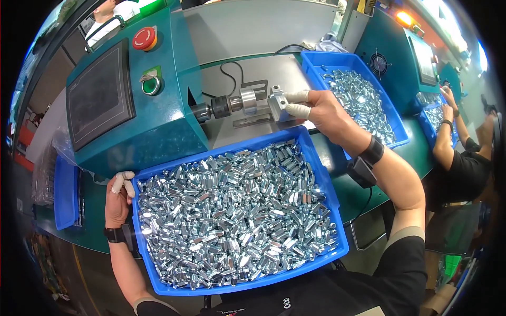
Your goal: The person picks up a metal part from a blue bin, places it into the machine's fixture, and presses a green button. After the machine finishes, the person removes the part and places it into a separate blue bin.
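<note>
My right hand (329, 113) reaches to a small metal fixture block (278, 104) in front of the machine spindle. Its thumb and forefinger, in pale finger cots, are closed at the block's right side; whatever they pinch is hidden. A dark chuck (221, 107) and a silver collar (247, 100) line up to the block's left. At the left corner of a large blue tray (341, 231), my left hand (117, 197) has its cotted fingers curled in beside the rim. I cannot make out what lies in them. Shiny hexagonal metal pieces (232, 210) fill this tray.
The green machine (174, 121) carries a dark screen (100, 95), a red stop button (144, 38) and a green button (151, 85). Behind my right arm stands another blue tray (398, 131) of metal parts. Farther right, a co-worker's hands (448, 110) are at a similar machine (390, 52).
</note>
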`<state>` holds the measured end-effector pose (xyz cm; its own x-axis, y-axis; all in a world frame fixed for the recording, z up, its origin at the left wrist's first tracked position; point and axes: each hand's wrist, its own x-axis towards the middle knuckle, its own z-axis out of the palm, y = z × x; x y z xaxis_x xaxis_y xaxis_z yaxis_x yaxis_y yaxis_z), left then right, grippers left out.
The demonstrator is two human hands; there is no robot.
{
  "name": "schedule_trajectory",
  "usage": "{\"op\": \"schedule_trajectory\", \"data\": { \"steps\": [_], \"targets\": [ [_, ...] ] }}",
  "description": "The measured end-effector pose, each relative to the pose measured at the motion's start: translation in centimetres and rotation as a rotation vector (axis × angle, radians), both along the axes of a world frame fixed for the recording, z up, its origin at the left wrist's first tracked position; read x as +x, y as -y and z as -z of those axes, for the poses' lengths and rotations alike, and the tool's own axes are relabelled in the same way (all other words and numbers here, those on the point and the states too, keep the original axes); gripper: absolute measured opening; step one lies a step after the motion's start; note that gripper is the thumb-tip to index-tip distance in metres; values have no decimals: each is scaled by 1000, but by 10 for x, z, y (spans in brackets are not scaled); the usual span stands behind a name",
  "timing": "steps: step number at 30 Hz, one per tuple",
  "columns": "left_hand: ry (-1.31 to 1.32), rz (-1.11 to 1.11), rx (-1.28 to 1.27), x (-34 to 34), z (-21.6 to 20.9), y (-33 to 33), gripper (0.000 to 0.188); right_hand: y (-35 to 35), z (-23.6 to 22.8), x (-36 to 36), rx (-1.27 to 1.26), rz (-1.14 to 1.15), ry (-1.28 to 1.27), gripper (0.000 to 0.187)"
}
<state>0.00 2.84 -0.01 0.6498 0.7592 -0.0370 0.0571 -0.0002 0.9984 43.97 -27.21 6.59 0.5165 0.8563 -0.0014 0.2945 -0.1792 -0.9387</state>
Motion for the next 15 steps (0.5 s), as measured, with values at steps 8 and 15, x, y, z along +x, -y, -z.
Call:
{"op": "schedule_trajectory", "data": {
  "steps": [8,15],
  "targets": [
    [14,-10,-28,-1,1,1,36,-8,-23,18,-60,-307,0,39],
    [27,-14,-41,-1,1,0,35,-21,-27,32,-107,-447,60,44]
  ]
}}
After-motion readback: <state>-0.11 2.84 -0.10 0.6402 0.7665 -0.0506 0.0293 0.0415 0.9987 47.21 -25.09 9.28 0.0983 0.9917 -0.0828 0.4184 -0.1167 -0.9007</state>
